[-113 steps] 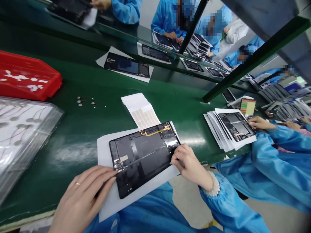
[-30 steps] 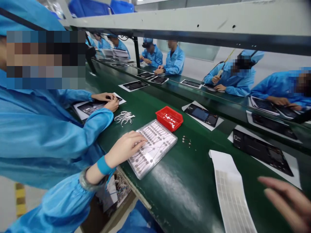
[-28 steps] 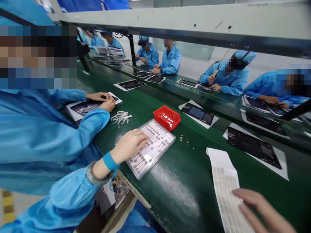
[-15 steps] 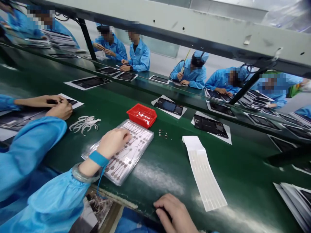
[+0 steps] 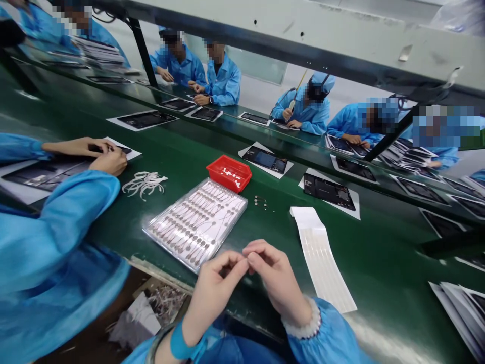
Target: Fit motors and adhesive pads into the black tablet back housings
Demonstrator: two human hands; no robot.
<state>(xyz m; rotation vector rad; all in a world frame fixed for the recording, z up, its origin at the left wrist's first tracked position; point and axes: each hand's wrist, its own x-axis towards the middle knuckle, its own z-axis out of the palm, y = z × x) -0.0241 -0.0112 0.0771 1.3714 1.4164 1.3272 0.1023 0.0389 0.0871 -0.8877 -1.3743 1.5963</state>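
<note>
My left hand (image 5: 214, 290) and my right hand (image 5: 275, 275) meet in front of me above the near edge of the green conveyor belt (image 5: 265, 242). Both are pinched, fingertips touching each other, on something too small to make out. Just beyond my left hand lies a clear plastic tray (image 5: 197, 221) holding rows of small round parts with thin leads. To the right of my right hand lies a long white paper strip (image 5: 322, 258).
A small red bin (image 5: 229, 173) stands behind the tray, with a few loose round parts (image 5: 259, 201) beside it. Dark tablet backs on white sheets (image 5: 328, 190) ride the belt. A co-worker's sleeve (image 5: 56, 222) and hands (image 5: 109, 161) are at left; more workers sit across.
My left hand has left the clear tray and come back toward me. My right hand rose from the belt edge to meet it, and both now pinch together.
</note>
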